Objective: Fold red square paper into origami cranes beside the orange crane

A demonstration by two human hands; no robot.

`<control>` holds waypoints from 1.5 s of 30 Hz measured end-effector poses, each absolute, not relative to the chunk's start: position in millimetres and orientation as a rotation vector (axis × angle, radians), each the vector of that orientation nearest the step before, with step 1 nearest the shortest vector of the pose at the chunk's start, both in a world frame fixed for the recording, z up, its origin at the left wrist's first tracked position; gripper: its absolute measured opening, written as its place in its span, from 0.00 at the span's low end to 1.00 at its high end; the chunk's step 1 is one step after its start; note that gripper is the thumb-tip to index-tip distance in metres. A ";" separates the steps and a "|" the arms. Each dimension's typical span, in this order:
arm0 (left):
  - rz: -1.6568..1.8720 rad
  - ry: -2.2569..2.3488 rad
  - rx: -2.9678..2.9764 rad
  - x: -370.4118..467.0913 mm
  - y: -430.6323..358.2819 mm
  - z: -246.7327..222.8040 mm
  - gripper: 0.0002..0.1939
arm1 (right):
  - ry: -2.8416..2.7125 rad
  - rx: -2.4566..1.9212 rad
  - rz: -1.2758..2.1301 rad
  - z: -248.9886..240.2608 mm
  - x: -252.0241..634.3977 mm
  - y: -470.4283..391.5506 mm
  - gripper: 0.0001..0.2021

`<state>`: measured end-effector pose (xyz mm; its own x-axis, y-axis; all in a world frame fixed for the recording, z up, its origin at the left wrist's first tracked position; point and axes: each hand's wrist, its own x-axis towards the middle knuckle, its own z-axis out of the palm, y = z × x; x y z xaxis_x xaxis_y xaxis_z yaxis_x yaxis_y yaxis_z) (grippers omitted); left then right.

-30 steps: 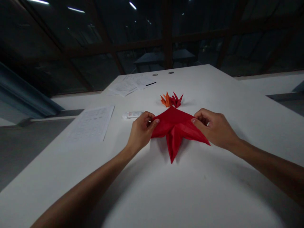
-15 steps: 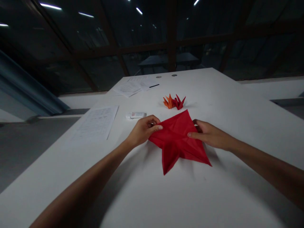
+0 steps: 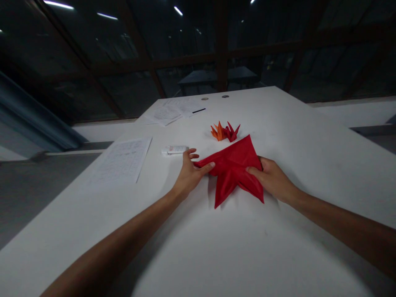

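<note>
A creased sheet of red paper [image 3: 233, 167], partly folded into several points, is held up a little above the white table. At its left corner my left hand [image 3: 190, 173] has the thumb on top of the paper, with some fingers spread out past the edge. My right hand [image 3: 272, 177] pinches the right side, thumb on top and the other fingers mostly hidden behind the sheet. Just beyond the paper stand an orange folded paper piece [image 3: 219, 132] and a red folded paper piece [image 3: 232, 133], side by side.
A white tube [image 3: 175, 150] lies beyond my left hand. Printed sheets [image 3: 123, 159] are at the left, with more papers [image 3: 168, 113] and a black pen [image 3: 199, 111] farther back. Two round fittings sit near the far edge of the table [image 3: 293, 123].
The red paper has tilted and turned, its lower points drawing upward. My left fingers have spread away from the edge; my right hand still grips the right side.
</note>
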<state>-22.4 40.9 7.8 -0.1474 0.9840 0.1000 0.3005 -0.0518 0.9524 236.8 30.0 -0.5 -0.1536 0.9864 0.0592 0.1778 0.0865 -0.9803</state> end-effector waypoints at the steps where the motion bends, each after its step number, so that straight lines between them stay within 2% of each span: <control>1: 1.228 1.506 1.398 -19.3 38.3 7.0 0.47 | -1.465 -1.208 1.178 -1.1 235.4 29.3 0.09; 4: 1.260 1.507 1.411 -13.0 33.3 4.6 0.54 | -1.385 -1.189 1.223 -1.0 230.3 25.9 0.09; 6: 1.306 1.504 1.392 -11.7 33.3 2.7 0.54 | -1.335 -1.184 1.266 0.4 227.2 23.4 0.10; 15: 1.487 1.284 1.035 -17.2 41.9 -0.3 0.43 | -1.211 -1.139 1.340 1.6 221.3 16.9 0.07; 20: 1.365 1.145 1.008 -10.7 36.3 7.4 0.31 | -1.161 -1.053 1.357 -1.5 219.1 13.8 0.09; 29: 1.233 1.055 1.072 -16.2 36.6 8.3 0.34 | -1.157 -1.087 1.353 2.8 221.3 15.3 0.13; 34: 1.320 1.122 1.061 -14.9 37.3 6.6 0.23 | -1.168 -1.113 1.386 -3.1 223.0 19.0 0.11; 36: 1.301 1.158 1.080 -12.0 34.3 8.8 0.25 | -1.192 -1.111 1.373 -5.1 223.0 18.7 0.11; 41: 1.187 1.189 1.178 -7.4 26.0 11.8 0.46 | -1.239 -1.136 1.339 -4.4 221.6 15.8 0.13; 43: 1.211 1.169 1.183 -8.3 26.0 10.1 0.46 | -1.241 -1.143 1.330 -3.1 221.4 15.4 0.14; 45: 1.271 1.125 1.151 -10.8 28.2 7.8 0.43 | -1.223 -1.120 1.332 -2.2 221.5 16.1 0.14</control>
<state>-10.8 28.2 7.8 -0.0018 0.9997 0.0223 -0.0991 -0.0224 0.9948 221.5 16.1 -2.2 -0.1042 0.9944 -0.0153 -0.0696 -0.0227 -0.9973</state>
